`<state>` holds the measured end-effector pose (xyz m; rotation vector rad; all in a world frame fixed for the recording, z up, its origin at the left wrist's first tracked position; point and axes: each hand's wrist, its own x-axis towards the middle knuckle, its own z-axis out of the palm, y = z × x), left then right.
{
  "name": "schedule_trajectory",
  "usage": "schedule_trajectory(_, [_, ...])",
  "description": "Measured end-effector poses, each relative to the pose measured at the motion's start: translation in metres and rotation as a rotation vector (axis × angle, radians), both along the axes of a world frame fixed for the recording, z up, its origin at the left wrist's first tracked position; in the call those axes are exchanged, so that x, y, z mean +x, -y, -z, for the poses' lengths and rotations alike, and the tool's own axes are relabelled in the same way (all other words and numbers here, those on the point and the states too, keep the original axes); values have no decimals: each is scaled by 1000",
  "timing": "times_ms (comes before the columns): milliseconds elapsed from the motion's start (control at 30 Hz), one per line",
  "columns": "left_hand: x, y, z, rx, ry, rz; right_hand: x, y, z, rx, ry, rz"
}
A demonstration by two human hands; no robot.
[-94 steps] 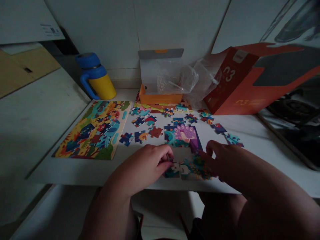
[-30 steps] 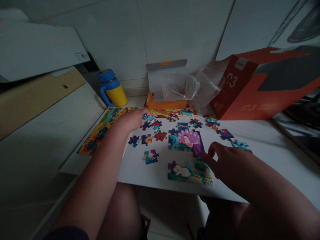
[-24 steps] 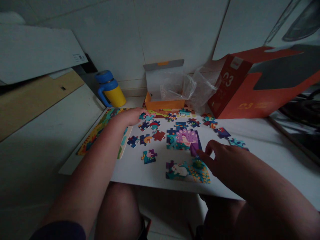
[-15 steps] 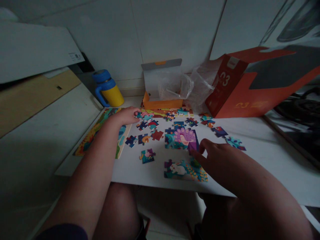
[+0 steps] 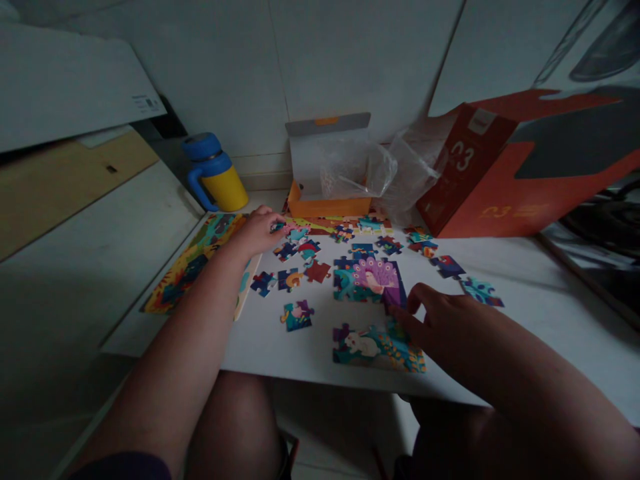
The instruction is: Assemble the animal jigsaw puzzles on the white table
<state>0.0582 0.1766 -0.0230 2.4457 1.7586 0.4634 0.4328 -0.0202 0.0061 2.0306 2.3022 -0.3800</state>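
My right hand (image 5: 425,317) has its thumb and index finger on a purple puzzle piece (image 5: 395,299) at the lower right of a joined peacock section (image 5: 367,279). Just below lies a joined rabbit section (image 5: 375,348), its upper right corner partly covered by my fingers. My left hand (image 5: 261,231) rests at the far left of the loose pieces, fingers bent and apart, beside a pink and teal piece (image 5: 297,233). Several loose puzzle pieces lie between, among them a reddish-brown one (image 5: 318,271) and one with pink and teal (image 5: 297,315).
A colourful picture board (image 5: 193,273) lies under my left forearm. Behind the pieces stand a blue and yellow jug (image 5: 220,183), an open orange box (image 5: 330,207) with clear plastic (image 5: 410,173), and a large orange carton (image 5: 500,180). The white table's front edge (image 5: 300,375) runs above my knees.
The camera view has shifted slightly. My left hand has lifted its fingers a little and spread them. My right hand stays at the peacock section's lower right corner.
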Motion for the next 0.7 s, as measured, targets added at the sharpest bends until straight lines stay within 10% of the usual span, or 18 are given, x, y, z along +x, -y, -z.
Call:
schedule_trajectory(400, [9, -9, 13, 18, 123, 280, 0, -1, 4, 21, -82, 50])
schedule_trajectory(700, [-9, -8, 4, 2, -89, 60, 7, 0, 12, 85, -127, -17])
